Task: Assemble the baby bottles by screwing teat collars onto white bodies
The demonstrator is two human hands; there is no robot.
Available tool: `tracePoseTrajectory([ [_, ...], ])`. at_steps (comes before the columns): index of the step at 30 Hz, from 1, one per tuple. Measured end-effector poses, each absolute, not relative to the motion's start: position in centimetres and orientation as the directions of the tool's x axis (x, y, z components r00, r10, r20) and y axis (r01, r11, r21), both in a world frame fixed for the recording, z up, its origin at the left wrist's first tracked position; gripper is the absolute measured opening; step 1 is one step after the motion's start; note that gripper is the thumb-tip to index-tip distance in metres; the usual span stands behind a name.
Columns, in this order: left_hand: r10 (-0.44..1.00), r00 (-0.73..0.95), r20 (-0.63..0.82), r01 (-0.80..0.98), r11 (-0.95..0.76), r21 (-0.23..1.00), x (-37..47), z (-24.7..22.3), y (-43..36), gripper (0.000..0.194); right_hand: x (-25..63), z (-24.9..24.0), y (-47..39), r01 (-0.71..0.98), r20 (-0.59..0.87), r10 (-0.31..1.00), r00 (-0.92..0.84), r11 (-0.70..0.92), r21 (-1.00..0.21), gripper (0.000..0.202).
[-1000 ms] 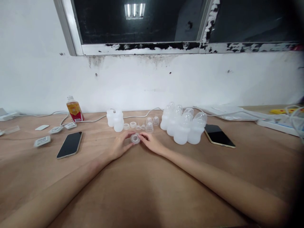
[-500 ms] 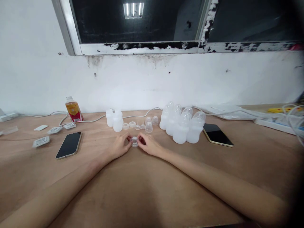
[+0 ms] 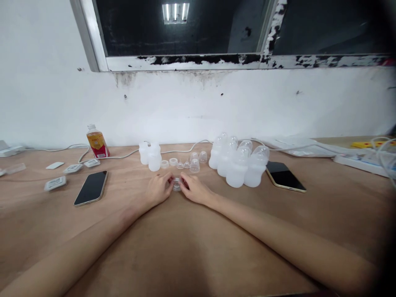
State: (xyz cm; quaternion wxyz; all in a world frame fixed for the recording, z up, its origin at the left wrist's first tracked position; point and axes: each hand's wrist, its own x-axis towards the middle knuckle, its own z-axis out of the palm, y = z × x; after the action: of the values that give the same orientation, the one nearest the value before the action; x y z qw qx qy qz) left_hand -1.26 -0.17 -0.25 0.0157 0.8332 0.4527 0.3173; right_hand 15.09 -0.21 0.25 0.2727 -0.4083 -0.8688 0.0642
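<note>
A small clear ring (image 3: 176, 185) is at the middle of the table, between my two hands. My left hand (image 3: 160, 189) grips its left side with thumb and fingers, and my right hand (image 3: 193, 189) pinches its right side. Behind them lie two whitish rings (image 3: 173, 161), two small clear nipples (image 3: 180, 165) and several clear domed caps (image 3: 194, 166). Two white bottles without caps (image 3: 154, 157) stand at the back left of the hands. To the right, several white bottles with clear caps (image 3: 236, 173) form a group.
On the left are a phone (image 3: 91, 188), flat square packs (image 3: 55, 183) and a drink bottle (image 3: 98, 143). Another phone (image 3: 285, 176) lies right of the capped bottles. A cable (image 3: 123, 156) runs along the wall side. At the far right is a white power strip (image 3: 361, 164).
The view has shifted very slightly. Both hands remain at the clear ring, with only a small change in the fingers.
</note>
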Motion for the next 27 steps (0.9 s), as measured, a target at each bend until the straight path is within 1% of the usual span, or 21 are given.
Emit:
tracePoseTrajectory([
  [2, 0.753, 0.392, 0.528, 0.752, -0.593, 0.287, -1.14, -0.18, -0.12, 0.011, 14.96, 0.28, -0.24, 0.699, 0.419, 0.737, -0.531, 0.660, -0.275, 0.010],
  [4, 0.756, 0.383, 0.531, 0.756, -0.587, 0.290, -1.05, -0.18, -0.08, 0.010, 14.89, 0.31, -0.15, 0.710, 0.409, 0.732, -0.545, 0.663, -0.238, 0.011],
  [8, 0.793, 0.373, 0.482, 0.728, -0.572, 0.377, -1.08, -0.29, -0.08, 0.014, 14.96, 0.42, 0.10, 0.699, 0.403, 0.726, -0.557, 0.672, -0.245, 0.011],
  [11, 0.783, 0.406, 0.471, 0.673, -0.605, 0.425, -1.27, -0.29, -0.08, 0.015, 15.08, 0.48, 0.02, 0.723, 0.390, 0.746, -0.539, 0.648, -0.240, 0.014],
  [14, 0.762, 0.435, 0.479, 0.618, -0.640, 0.457, -1.45, -0.28, 0.02, 0.016, 15.10, 0.49, -0.20, 0.779, 0.363, 0.774, -0.519, 0.603, -0.172, 0.018],
  [17, 0.763, 0.430, 0.483, 0.604, -0.641, 0.474, -1.49, -0.40, 0.18, 0.015, 15.03, 0.47, -0.33, 0.821, 0.321, 0.800, -0.507, 0.562, -0.103, 0.023],
  [20, 0.775, 0.411, 0.480, 0.621, -0.623, 0.475, -1.38, -0.51, 0.29, 0.013, 14.96, 0.47, -0.33, 0.840, 0.291, 0.817, -0.498, 0.538, -0.074, 0.027],
  [23, 0.786, 0.415, 0.459, 0.653, -0.608, 0.451, -1.20, -0.48, 0.28, 0.013, 14.88, 0.53, -0.29, 0.848, 0.284, 0.824, -0.491, 0.527, -0.063, 0.026],
  [27, 0.786, 0.425, 0.449, 0.686, -0.603, 0.407, -1.12, -0.39, 0.14, 0.012, 14.77, 0.68, -0.16, 0.855, 0.271, 0.838, -0.474, 0.511, -0.084, 0.023],
])
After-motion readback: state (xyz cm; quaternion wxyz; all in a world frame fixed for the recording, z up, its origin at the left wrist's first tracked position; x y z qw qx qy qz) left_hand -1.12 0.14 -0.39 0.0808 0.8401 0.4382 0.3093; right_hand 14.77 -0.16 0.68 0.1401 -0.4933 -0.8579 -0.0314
